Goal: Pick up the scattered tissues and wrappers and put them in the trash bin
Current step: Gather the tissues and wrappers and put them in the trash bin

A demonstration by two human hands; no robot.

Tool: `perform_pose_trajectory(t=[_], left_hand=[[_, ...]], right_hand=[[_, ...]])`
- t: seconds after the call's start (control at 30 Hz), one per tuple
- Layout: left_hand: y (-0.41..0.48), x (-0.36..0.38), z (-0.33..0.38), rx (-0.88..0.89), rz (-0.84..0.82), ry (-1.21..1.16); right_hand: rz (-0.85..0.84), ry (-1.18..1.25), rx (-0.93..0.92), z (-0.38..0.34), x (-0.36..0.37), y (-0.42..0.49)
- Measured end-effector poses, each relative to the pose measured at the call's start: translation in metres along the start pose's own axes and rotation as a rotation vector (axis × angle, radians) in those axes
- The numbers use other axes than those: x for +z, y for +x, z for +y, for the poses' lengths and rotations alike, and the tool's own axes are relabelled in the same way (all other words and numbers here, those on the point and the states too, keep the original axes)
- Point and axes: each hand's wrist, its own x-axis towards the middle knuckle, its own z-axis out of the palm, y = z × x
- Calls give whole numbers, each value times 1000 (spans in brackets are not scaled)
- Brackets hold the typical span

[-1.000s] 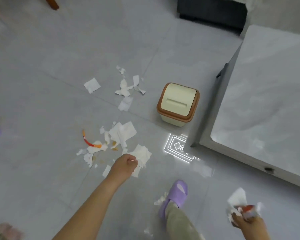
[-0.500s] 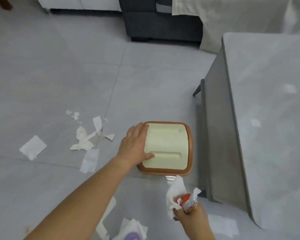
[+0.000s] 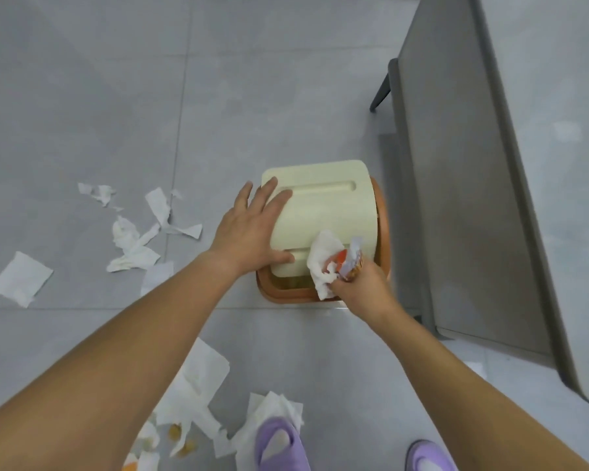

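Grey tiled floor (image 3: 82, 79) fills my head view, with a grey table (image 3: 558, 96) standing along the right side. Just left of the table sits the trash bin (image 3: 384, 229), its orange-brown rim showing under a cream lid (image 3: 327, 212) that lies tilted, with a gap open at its near edge. The person's left hand (image 3: 249, 232) lies flat on the lid's left side, fingers straight and spread, thumb along the near edge. The right hand (image 3: 364, 287) hovers over the bin's near right corner, fingers curled tight round a crumpled tissue (image 3: 323, 260) and a red and silver wrapper (image 3: 349, 266), both held right above the gap. Two purple slippers (image 3: 279, 447) stand at the bottom edge, the left one on a tissue. More torn tissues (image 3: 133, 243) lie scattered on the floor well left of the bin, among them a flat square piece (image 3: 21, 278) at the far left. Another sheet (image 3: 198, 382) lies under the left forearm. Beside it I make out small orange-yellow scraps (image 3: 175, 433), too blurred to identify.
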Motion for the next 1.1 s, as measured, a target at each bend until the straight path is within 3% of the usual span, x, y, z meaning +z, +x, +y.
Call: perform_pose_trajectory(t=[0.1,0.23,0.37,0.63,0.8,0.97,1.1], left_hand=[[-3,1,2,16,87,38],[-8,4,6,46,196,-33],[-11,4,7,29,188,-77],[-11,1,9,3,134,-100],[-9,-1,9,-1,110,-99],[-8,0,8,-5,86,-112],[-6,-3,8,-12,40,-96]], right_hand=[[-3,-91,-27,-3,3,17],[-171,-324,-111,-9,6,38],[-291,-565,-46,-15,4,45],[-197,-453,-79,-12,-4,25],[-26,-254,-103,4,-5,10],[-149,-325,-170,15,2,9],[164,-111,-297,16,0,-28]])
